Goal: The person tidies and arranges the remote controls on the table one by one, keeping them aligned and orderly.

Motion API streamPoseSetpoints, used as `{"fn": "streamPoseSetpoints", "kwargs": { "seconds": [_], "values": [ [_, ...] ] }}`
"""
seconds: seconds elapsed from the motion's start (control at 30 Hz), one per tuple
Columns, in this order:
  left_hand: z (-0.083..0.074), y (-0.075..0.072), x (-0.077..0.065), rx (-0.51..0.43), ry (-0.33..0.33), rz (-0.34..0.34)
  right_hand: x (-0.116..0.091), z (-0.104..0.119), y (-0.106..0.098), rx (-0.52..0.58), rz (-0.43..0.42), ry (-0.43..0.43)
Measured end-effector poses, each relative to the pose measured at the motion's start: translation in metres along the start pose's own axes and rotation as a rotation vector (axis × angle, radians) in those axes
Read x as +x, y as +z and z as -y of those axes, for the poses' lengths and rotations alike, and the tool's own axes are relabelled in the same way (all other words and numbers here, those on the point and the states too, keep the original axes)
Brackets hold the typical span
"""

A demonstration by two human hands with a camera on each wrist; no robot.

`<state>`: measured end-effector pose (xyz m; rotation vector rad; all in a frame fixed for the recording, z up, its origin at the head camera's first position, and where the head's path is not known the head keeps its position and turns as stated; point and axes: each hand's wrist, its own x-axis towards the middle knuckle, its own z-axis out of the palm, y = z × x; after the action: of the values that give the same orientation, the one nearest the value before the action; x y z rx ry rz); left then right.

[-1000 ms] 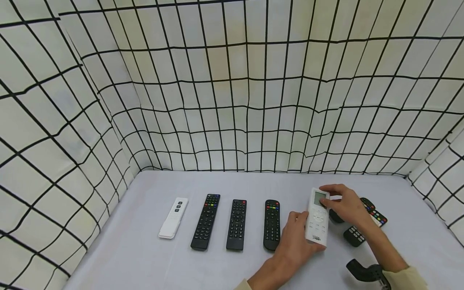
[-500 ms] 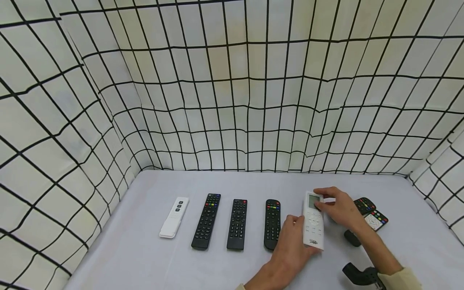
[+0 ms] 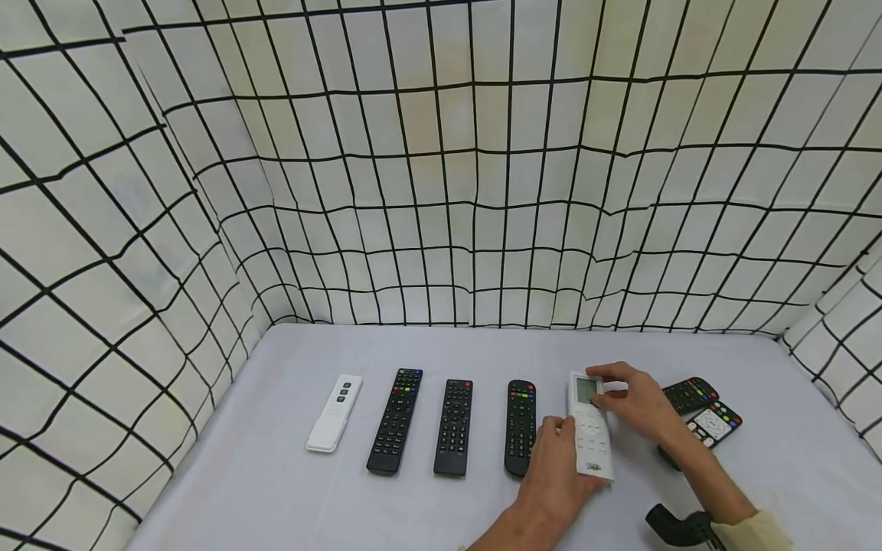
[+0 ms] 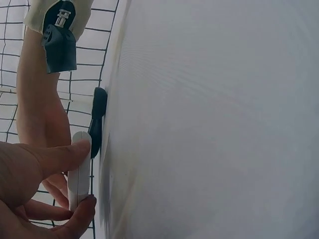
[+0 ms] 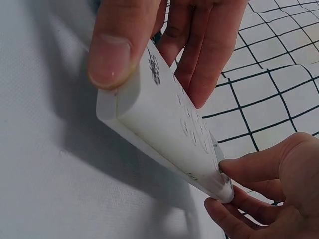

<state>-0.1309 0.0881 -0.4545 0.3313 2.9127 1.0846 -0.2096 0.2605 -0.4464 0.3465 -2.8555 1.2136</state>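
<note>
Both hands hold a white remote control [image 3: 590,436] with a small grey screen, right of the row of remotes. My left hand [image 3: 553,471] grips its lower end, the thumb on the end face and fingers along the left side. My right hand [image 3: 637,402] pinches the upper end near the screen. In the right wrist view the white remote [image 5: 164,119] tilts above the cloth, with a shadow under it. The left wrist view shows the remote [image 4: 79,174] edge-on. Close to my left hand lies a black remote [image 3: 521,428], its lower right edge partly covered.
Two more black remotes [image 3: 395,421] [image 3: 453,427] and a slim white remote [image 3: 334,413] lie leftward in the row. Under my right forearm, a black remote [image 3: 691,396] and a white-faced remote [image 3: 713,423] overlap. White walls with black grid lines [image 3: 472,207] enclose the white-covered table [image 3: 262,497].
Both hands have moved left and slightly toward the person with the white remote, bringing it nearer the row. More of the overlapping remotes at the right now shows.
</note>
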Motion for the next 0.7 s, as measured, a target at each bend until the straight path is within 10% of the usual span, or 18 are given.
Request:
{"fn": "streamPoseSetpoints", "kwargs": {
  "seconds": [0.7],
  "values": [
    [-0.003,0.004,-0.003,0.090,-0.017,0.025,0.002,-0.004,0.013,0.032,0.036,-0.035]
  ]
}}
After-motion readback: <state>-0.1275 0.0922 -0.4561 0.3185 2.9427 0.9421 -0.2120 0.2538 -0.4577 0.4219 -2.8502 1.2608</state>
